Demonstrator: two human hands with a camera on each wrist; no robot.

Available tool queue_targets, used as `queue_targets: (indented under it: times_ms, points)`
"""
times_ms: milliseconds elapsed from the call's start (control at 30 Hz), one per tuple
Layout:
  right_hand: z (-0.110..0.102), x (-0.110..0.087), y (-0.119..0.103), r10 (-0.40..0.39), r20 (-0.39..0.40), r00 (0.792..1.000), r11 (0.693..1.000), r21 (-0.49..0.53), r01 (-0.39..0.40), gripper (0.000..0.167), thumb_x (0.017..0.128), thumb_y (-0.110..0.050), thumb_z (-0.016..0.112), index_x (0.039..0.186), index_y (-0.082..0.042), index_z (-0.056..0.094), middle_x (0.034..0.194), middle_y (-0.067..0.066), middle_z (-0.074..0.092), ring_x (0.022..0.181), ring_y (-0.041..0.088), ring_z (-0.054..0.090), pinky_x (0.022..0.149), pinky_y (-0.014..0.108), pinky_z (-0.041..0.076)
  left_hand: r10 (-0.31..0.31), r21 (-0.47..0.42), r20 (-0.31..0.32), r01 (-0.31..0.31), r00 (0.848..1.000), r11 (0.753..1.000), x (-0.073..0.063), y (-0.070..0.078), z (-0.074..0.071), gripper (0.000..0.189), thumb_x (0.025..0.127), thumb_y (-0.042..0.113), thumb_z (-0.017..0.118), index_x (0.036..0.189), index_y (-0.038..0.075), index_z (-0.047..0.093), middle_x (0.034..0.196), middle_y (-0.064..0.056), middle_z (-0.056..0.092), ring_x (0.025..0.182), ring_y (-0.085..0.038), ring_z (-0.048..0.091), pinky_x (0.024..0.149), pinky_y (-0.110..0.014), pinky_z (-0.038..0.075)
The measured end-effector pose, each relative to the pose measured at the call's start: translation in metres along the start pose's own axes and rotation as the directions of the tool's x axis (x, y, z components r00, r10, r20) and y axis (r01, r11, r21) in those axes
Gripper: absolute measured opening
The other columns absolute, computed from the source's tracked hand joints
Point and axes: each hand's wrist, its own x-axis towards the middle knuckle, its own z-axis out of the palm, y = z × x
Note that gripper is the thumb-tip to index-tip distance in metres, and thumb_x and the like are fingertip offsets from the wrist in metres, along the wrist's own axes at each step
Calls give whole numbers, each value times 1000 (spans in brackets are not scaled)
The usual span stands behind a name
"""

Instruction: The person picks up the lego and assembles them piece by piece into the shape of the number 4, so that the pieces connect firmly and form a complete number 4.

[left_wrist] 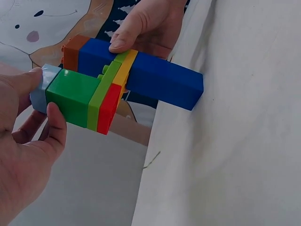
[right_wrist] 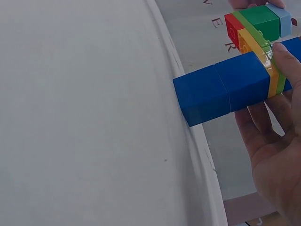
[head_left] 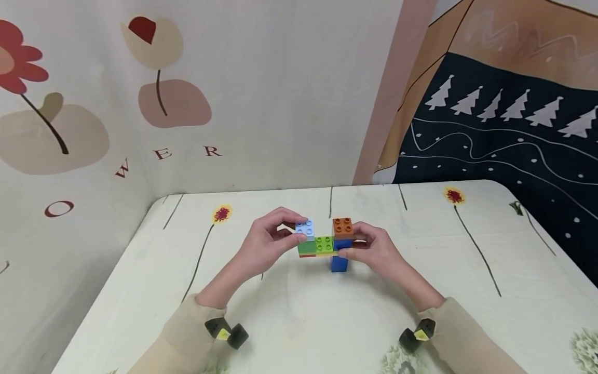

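Observation:
A structure of toy building bricks stands before me on a blue column [right_wrist: 221, 87]. Across that column lie a yellow plate [right_wrist: 254, 44], a lime-green plate [head_left: 324, 244] and a red plate [left_wrist: 109, 109]. On the left side a green brick [left_wrist: 73, 96] carries a light blue brick [head_left: 304, 229]; on the right side an orange-brown brick [head_left: 342, 228] tops an upper blue brick [left_wrist: 96, 57]. My left hand [head_left: 269, 241] pinches the light blue brick, with a fingertip reaching the green one. My right hand [head_left: 376, 249] grips the right side around the upper blue brick and the plates.
A pale cloth with printed flowers covers the table [head_left: 289, 317]. Behind it hangs a white curtain [head_left: 280, 104] with flower and letter prints. A dark cloth with white trees [head_left: 495, 124] hangs at the right. Wrist cameras [head_left: 227, 332] sit on both sleeves.

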Motion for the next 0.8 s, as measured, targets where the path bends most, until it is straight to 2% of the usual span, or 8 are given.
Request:
queue_targets:
  times_ms: [300, 533, 800]
  points:
    - [0, 0, -1, -26, 4, 1000, 1000, 6, 26, 37, 89, -6, 80, 121, 4, 63, 123, 20, 66, 108, 35, 68, 88, 33, 59, -27, 0, 2, 27, 1000, 1000, 2, 1, -3, 31, 90, -1, 77, 120, 2, 74, 119, -9, 67, 102, -27, 62, 85, -27, 58]
    - [0, 0, -2, -5, -9, 1000, 1000, 2, 5, 39, 89, -7, 81, 123, 1, 64, 124, 19, 66, 109, 34, 68, 86, 33, 59, -6, 54, 35, 4, 999, 999, 4, 4, -3, 31, 91, -2, 75, 121, 3, 74, 119, -8, 65, 102, -26, 62, 85, -27, 58]
    - [0, -1, -2, -18, -9, 1000, 1000, 15, 18, 37, 89, -6, 80, 121, 3, 64, 123, 20, 66, 108, 35, 68, 86, 33, 59, -13, 30, 39, 11, 999, 999, 4, 4, -3, 30, 90, -3, 76, 120, 3, 74, 116, -8, 65, 99, -26, 61, 83, -25, 58]
